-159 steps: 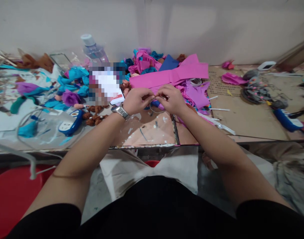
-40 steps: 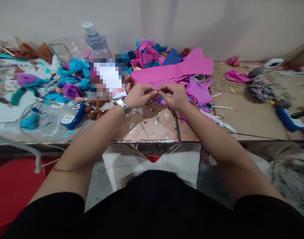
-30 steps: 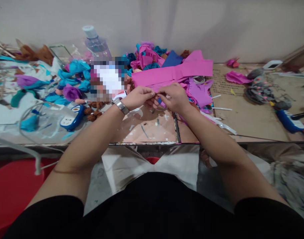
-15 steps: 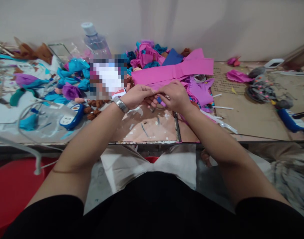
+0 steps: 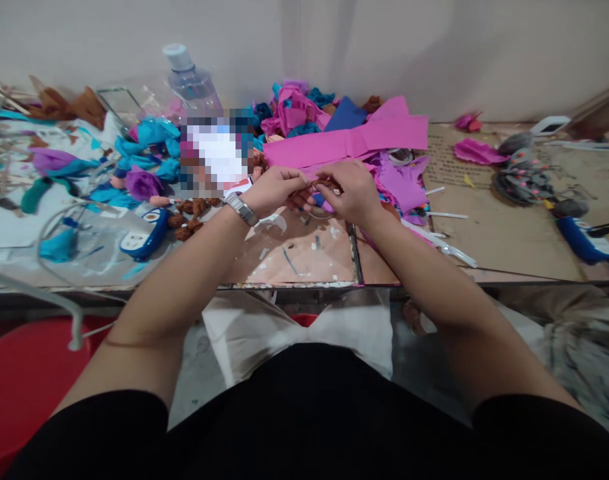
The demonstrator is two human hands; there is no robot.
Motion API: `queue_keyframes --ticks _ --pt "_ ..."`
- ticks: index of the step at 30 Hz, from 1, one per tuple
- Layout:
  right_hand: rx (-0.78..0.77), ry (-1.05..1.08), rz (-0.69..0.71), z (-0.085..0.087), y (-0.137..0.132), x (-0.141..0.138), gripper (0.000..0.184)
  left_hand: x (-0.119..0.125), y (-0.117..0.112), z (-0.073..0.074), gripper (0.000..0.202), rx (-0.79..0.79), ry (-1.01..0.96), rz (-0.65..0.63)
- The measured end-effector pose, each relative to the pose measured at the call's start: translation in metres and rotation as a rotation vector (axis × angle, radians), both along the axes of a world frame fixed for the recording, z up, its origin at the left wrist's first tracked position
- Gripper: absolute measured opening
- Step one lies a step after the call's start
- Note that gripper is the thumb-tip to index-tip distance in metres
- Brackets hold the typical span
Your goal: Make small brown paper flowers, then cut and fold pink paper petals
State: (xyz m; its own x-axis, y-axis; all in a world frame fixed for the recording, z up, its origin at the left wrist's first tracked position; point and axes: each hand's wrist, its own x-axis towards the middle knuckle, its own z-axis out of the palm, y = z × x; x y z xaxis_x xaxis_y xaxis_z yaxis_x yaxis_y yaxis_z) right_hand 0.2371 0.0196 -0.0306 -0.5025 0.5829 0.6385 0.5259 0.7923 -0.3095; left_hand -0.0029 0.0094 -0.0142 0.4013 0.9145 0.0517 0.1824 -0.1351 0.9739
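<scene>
Pale, softly shadowed wall behind a long worktable, a red seat at left, grey floor below.

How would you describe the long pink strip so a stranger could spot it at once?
On the cluttered table against the pale wall, find the left hand and right hand, close together. Just beyond them lies the long pink strip, running sideways. Its long, straight edges set it apart from the crumpled pile behind and the ragged purple piece nearby.
</scene>
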Motion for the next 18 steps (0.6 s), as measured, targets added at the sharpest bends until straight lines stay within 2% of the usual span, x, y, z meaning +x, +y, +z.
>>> queue_keyframes --ticks 4,6,12,15,18 --pt "-0.008 -0.014 0.022 -0.001 0.000 0.001 0.032 0.000 0.000 -0.001 0.045 -0.034 0.006 -0.001" --pt "-0.014 -0.001 0.030 -0.001 0.000 0.001 0.033 0.001 0.000 -0.003 0.045 0.004 0.005 0.001" --pt "-0.040 0.123 0.047 -0.006 0.002 -0.002 0.038 0.003 -0.005 -0.001 0.053 0.265 0.113 0.050" --pt "-0.028 0.184 0.044 -0.005 0.002 -0.004 0.035 0.003 -0.009 0.003 0.049 0.422 0.200 0.077" --pt "0.001 0.225 0.050 -0.004 0.001 -0.004 0.030 0.003 -0.011 0.005 0.045 0.514 0.263 0.083"
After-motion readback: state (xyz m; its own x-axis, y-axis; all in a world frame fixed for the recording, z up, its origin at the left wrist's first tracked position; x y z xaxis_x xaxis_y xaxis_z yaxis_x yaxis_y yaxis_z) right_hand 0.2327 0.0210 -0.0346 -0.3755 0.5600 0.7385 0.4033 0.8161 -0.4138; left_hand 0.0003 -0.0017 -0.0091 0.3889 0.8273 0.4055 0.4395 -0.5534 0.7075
